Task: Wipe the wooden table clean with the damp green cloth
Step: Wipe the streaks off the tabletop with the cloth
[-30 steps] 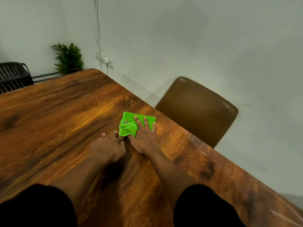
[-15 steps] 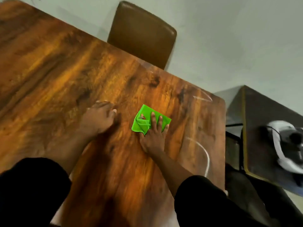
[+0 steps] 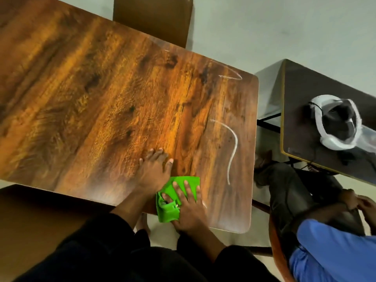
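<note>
The green cloth lies folded at the near edge of the wooden table, partly hanging over it. My right hand presses flat on the cloth with fingers spread, the thumb tucked into a fold. My left hand rests palm down on the bare wood just left of and beyond the cloth, fingers apart, holding nothing. Two white streaks mark the tabletop: a long curved one right of the cloth, and a short one near the far right corner.
A brown chair stands at the table's far side and another brown chair near left. To the right, a dark side table carries a white headset. A seated person in blue is at lower right.
My right hand has slid the cloth toward the near edge of the table. My left hand has shifted right along the wood, close to the cloth. The view has swung to the table's right end.
</note>
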